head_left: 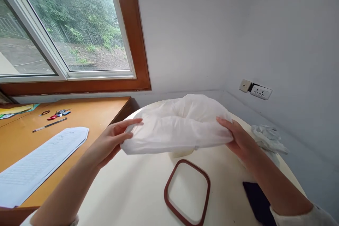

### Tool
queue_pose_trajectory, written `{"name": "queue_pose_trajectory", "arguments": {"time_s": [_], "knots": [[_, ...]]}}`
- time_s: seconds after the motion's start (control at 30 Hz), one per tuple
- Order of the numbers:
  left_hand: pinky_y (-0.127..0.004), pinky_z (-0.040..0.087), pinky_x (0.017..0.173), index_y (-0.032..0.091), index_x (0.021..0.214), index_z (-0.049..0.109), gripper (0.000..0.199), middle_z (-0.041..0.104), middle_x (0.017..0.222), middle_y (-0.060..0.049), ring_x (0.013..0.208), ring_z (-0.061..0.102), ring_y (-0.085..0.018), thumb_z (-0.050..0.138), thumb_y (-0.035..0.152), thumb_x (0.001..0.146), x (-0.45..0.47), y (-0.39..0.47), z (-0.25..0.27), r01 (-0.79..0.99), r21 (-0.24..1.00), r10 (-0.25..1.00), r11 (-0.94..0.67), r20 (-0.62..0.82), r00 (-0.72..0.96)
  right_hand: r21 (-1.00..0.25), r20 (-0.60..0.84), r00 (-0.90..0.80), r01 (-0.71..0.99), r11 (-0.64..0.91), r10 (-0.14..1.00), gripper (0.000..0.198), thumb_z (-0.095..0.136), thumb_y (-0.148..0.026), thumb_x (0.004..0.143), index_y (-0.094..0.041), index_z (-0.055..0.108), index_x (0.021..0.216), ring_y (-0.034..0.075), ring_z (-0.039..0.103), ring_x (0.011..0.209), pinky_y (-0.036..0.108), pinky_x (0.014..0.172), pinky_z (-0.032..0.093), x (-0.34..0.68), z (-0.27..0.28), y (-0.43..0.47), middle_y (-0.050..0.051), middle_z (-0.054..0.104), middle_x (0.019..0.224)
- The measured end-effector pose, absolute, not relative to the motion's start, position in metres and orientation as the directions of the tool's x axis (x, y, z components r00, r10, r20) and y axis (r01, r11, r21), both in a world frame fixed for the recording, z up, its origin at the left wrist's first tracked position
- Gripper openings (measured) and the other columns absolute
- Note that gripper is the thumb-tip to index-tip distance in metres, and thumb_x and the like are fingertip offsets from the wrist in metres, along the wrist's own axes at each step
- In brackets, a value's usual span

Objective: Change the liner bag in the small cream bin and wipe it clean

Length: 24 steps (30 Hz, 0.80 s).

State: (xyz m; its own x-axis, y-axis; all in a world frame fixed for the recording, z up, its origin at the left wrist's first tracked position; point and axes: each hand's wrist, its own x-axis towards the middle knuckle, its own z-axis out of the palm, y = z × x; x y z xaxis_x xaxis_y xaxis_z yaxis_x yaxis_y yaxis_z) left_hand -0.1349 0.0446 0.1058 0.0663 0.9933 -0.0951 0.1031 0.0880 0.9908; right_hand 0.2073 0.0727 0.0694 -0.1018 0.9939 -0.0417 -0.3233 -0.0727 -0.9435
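Note:
A thin white plastic bag (174,132) is stretched wide between my hands, above the round pale table (127,180). My left hand (115,139) pinches its left edge between thumb and fingers. On the opposite side, my right hand (237,137) is closed on the right edge, thumb on top. Just below the bag, part of a cream-coloured object (181,153) shows; the bag covers the remainder. A brown, rounded-square frame (166,188) lies on the table nearer to me, touched by neither hand.
Crumpled whitish plastic (268,137) lies at the table's right edge, with a dark flat item (256,199) by my right forearm. The wooden desk (100,113) at left bears papers (45,162), a pen (50,125) and keys (60,113). Walls and a window stand behind.

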Motion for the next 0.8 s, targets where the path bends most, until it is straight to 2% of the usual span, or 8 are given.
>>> {"name": "queue_pose_trajectory", "arguments": {"time_s": [0.2, 0.27, 0.37, 0.47, 0.53, 0.63, 0.73, 0.8], "knots": [[-0.024, 0.046, 0.070, 0.028, 0.120, 0.055, 0.046, 0.048, 0.132, -0.006, 0.100, 0.052, -0.022, 0.062, 0.032, 0.075, -0.149, 0.023, 0.065, 0.228, 0.969, 0.987, 0.097, -0.123, 0.101, -0.931, -0.212, -0.029, -0.297, -0.210, 0.977, 0.047, 0.066, -0.038, 0.070, -0.019, 0.059, 0.112, 0.024, 0.061, 0.085, 0.030, 0.063, 0.048, 0.222, 0.019, 0.052, 0.009, 0.067, 0.096], [-0.028, 0.046, 0.073, 0.027, 0.125, 0.051, 0.049, 0.051, 0.127, -0.007, 0.098, 0.053, -0.023, 0.059, 0.032, 0.076, -0.149, 0.024, 0.052, 0.292, 0.952, 0.987, 0.088, -0.122, 0.102, -0.929, -0.251, -0.004, -0.280, -0.242, 0.968, 0.039, 0.067, -0.038, 0.069, -0.021, 0.062, 0.104, 0.024, 0.061, 0.086, 0.030, 0.064, 0.048, 0.224, 0.003, 0.055, 0.008, 0.067, 0.099], [-0.031, 0.046, 0.068, 0.028, 0.130, 0.043, 0.057, 0.058, 0.114, -0.007, 0.082, 0.055, -0.020, 0.057, 0.033, 0.076, -0.144, 0.033, 0.033, 0.413, 0.909, 0.990, 0.051, -0.099, 0.096, -0.944, -0.260, 0.035, -0.219, -0.247, 0.965, 0.027, 0.066, -0.040, 0.068, -0.023, 0.065, 0.089, 0.024, 0.061, 0.085, 0.031, 0.064, 0.048, 0.223, -0.017, 0.067, 0.008, 0.067, 0.099], [-0.032, 0.047, 0.069, 0.025, 0.136, 0.034, 0.064, 0.054, 0.118, -0.009, 0.078, 0.055, -0.018, 0.054, 0.036, 0.076, -0.138, 0.048, 0.015, 0.524, 0.852, 0.991, 0.006, -0.076, 0.112, -0.964, -0.230, 0.052, -0.150, -0.220, 0.972, 0.025, 0.065, -0.041, 0.068, -0.024, 0.063, 0.086, 0.025, 0.061, 0.086, 0.033, 0.067, 0.048, 0.220, -0.031, 0.081, 0.008, 0.066, 0.099], [-0.033, 0.047, 0.076, 0.025, 0.137, 0.031, 0.068, 0.047, 0.128, -0.011, 0.086, 0.056, -0.019, 0.053, 0.039, 0.075, -0.136, 0.059, 0.008, 0.583, 0.813, 0.987, 0.001, -0.094, 0.130, -0.973, -0.205, 0.047, -0.120, -0.198, 0.978, 0.030, 0.066, -0.040, 0.066, -0.024, 0.061, 0.091, 0.025, 0.060, 0.090, 0.034, 0.072, 0.048, 0.217, -0.034, 0.087, 0.008, 0.066, 0.101], [-0.036, 0.045, 0.086, 0.029, 0.128, 0.044, 0.057, 0.036, 0.137, -0.009, 0.102, 0.053, -0.023, 0.054, 0.039, 0.073, -0.135, 0.071, 0.008, 0.658, 0.753, 0.982, 0.010, -0.132, 0.136, -0.985, -0.110, 0.018, -0.140, -0.106, 0.994, 0.051, 0.070, -0.037, 0.064, -0.026, 0.053, 0.111, 0.025, 0.057, 0.101, 0.033, 0.080, 0.047, 0.215, -0.024, 0.089, 0.008, 0.062, 0.112], [-0.038, 0.038, 0.095, 0.027, 0.108, 0.057, 0.036, 0.037, 0.136, -0.006, 0.117, 0.045, -0.025, 0.050, 0.035, 0.074, -0.132, 0.079, 0.026, 0.644, 0.764, 0.997, -0.026, -0.030, 0.076, -0.981, -0.036, -0.008, -0.190, -0.037, 0.999, 0.068, 0.067, -0.039, 0.068, -0.031, 0.038, 0.129, 0.025, 0.052, 0.111, 0.033, 0.081, 0.047, 0.218, -0.002, 0.088, 0.007, 0.052, 0.127], [-0.039, 0.036, 0.097, 0.024, 0.100, 0.058, 0.028, 0.044, 0.132, -0.007, 0.117, 0.045, -0.025, 0.047, 0.035, 0.076, -0.126, 0.083, 0.043, 0.576, 0.817, 1.000, -0.029, 0.025, 0.015, -0.978, -0.035, -0.003, -0.206, -0.035, 0.999, 0.066, 0.061, -0.045, 0.072, -0.033, 0.036, 0.131, 0.025, 0.051, 0.111, 0.033, 0.078, 0.048, 0.222, 0.012, 0.090, 0.006, 0.051, 0.128]]}}
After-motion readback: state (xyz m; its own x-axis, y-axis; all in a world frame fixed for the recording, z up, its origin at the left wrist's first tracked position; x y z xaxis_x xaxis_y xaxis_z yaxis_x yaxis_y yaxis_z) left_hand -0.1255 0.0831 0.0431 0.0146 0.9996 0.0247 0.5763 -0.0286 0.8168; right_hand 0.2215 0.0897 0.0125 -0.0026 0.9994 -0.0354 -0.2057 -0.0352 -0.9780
